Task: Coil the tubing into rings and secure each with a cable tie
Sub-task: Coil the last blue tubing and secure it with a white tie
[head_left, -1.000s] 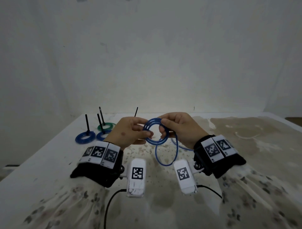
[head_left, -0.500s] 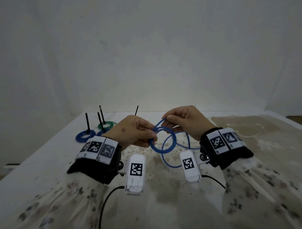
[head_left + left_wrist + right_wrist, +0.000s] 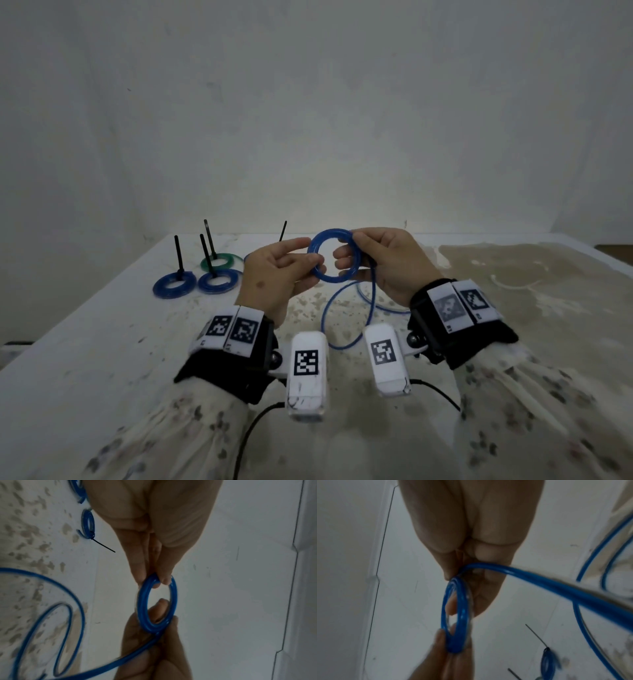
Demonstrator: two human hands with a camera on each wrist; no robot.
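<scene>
A small coil of blue tubing (image 3: pixel 333 279) is held upright above the table between both hands. My left hand (image 3: pixel 310 257) pinches the coil's left side with thumb and fingers. My right hand (image 3: pixel 346 247) grips the right side, where the loose tubing tail (image 3: pixel 371 308) leaves the coil and drops in loops to the table. In the left wrist view my left fingertips (image 3: pixel 164 580) pinch the top of the coil (image 3: pixel 142 601). In the right wrist view the coil (image 3: pixel 462 609) stands edge-on and the tail (image 3: pixel 556 584) runs off right.
Three finished rings lie at the back left of the white, stained table (image 3: pixel 102 342): two blue rings (image 3: pixel 174 286) (image 3: pixel 217 281) and a green ring (image 3: pixel 219 262), each with a black cable tie standing up. Another black tie (image 3: pixel 283 231) rises behind my left hand.
My right hand has laid another loop onto the coil, so the separate loop seen earlier is now merged into one ring. Both hands have lifted slightly.
</scene>
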